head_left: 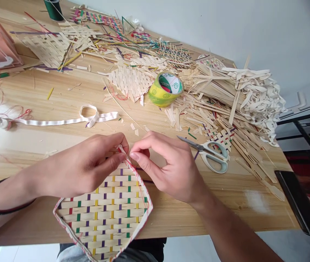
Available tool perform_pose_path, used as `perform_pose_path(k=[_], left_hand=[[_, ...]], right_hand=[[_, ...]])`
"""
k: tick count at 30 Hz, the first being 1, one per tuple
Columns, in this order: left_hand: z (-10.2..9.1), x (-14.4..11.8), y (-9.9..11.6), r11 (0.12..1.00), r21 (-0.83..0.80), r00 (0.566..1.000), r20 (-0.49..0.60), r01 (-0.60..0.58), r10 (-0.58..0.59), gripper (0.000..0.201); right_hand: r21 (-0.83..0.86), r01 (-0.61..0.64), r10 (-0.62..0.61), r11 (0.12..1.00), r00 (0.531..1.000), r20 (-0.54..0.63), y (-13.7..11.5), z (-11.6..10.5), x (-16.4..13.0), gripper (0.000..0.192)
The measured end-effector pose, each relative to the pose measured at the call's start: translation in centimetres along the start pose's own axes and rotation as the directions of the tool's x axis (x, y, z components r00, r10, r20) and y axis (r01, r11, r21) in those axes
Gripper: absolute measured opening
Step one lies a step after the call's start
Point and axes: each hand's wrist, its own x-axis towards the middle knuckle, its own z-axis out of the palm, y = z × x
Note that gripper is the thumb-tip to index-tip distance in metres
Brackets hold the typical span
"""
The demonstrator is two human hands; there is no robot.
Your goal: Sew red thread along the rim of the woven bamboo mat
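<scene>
Seen from above, two bare hands meet at the top corner of a small woven mat. The left hand has its thumb and forefinger pressed together on that corner, gripping the white edge binding there. The right hand pinches its thumb and forefinger closed just beside the left fingertips, at the same corner; what exactly it grips is too small to tell, though a thin red thread runs down the mat's right edge from that spot. The mat is diamond-shaped from this angle, woven of pale strips crossed with purple, green, yellow and red, and trimmed in white tape with red stitching. Its upper half lies on the near edge of a light wooden table; its lower corner hangs over the edge toward the person's lap. A dark band circles the left wrist. Just right of the right hand lie scissors with pale handles, blades pointing left. Farther back, a loose white ribbon stretches across the table to the left. Beyond the hands sits a roll of yellow-green tape, touching a plain woven panel. A heap of pale strips and curled white tape covers the right side. A dark phone rests at the table's right edge.
</scene>
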Motion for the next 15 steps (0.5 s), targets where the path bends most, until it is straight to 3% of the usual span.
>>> perform_pose_path(k=[7,15], left_hand=[[0.0,-0.1,0.1,1.000,-0.014,1.000,-0.008,-0.014,0.014,0.030],[-0.8,-0.9,-0.1,0.999,0.000,0.999,-0.001,0.051,-0.051,0.032]], right_hand=[[0.026,-0.010,0.009,1.000,0.999,0.049,0.1,0.3,-0.1,0.013],[0.117,-0.053,0.049,0.992,0.998,0.041,0.5,-1.0,0.4,0.010]])
